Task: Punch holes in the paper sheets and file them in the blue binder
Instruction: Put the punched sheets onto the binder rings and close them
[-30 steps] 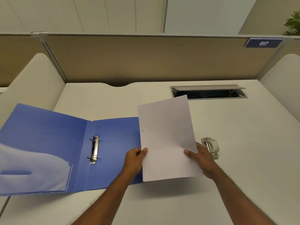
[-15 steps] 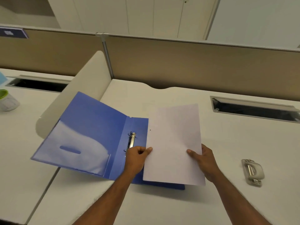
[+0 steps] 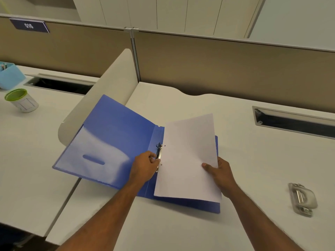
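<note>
The blue binder [image 3: 112, 142] lies open on the white desk, its left cover resting against a low divider. Its metal ring mechanism [image 3: 159, 151] sits in the spine. A white paper sheet [image 3: 186, 160] with two punched holes along its left edge hovers over the binder's right half, the holes close to the rings. My left hand [image 3: 145, 166] pinches the sheet's left edge beside the rings. My right hand [image 3: 220, 175] grips the sheet's right edge, thumb on top. A grey hole punch [image 3: 301, 198] rests on the desk at the right, away from both hands.
A tan partition wall [image 3: 217, 66] runs along the back. A cable slot [image 3: 293, 121] is cut into the desk at the back right. On the neighbouring desk at the left stand a green-rimmed cup [image 3: 20, 100] and a light blue box [image 3: 10, 77].
Both hands have carried the sheet left and down, so its holed edge now sits at the binder rings. The head view has swung left, showing the neighbouring desk.
</note>
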Available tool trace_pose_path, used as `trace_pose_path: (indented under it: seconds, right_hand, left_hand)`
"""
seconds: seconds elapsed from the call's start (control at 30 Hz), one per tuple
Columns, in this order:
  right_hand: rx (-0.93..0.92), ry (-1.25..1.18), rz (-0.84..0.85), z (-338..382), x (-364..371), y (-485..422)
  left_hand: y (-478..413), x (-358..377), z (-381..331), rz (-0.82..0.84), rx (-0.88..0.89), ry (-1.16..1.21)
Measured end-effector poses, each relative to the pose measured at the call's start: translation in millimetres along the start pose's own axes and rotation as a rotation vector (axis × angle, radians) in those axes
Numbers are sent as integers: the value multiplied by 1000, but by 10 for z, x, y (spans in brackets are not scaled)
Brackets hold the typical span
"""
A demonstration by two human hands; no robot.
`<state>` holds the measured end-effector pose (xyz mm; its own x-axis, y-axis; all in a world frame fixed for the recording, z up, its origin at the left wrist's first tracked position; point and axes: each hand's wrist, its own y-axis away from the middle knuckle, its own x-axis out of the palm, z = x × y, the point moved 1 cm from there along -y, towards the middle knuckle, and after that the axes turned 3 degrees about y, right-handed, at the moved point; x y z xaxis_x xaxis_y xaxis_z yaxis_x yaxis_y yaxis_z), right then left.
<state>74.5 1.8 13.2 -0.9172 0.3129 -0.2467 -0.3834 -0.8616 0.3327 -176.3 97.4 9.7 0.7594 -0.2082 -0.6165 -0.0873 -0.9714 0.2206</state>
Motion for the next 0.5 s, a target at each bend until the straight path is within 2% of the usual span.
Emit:
trace_pose_path:
  seconds: [0.17, 0.33, 0.5]
  right_hand:
    - [-2, 18, -13, 46, 60, -10]
    - [-3, 49, -5, 77, 103, -11]
    - [-1, 73, -10, 92, 115, 13]
  left_hand:
    - [-189, 129, -80, 43, 236, -321]
    - [-267, 227, -82, 48, 256, -502]
    - [-296, 238, -33, 26, 250, -490]
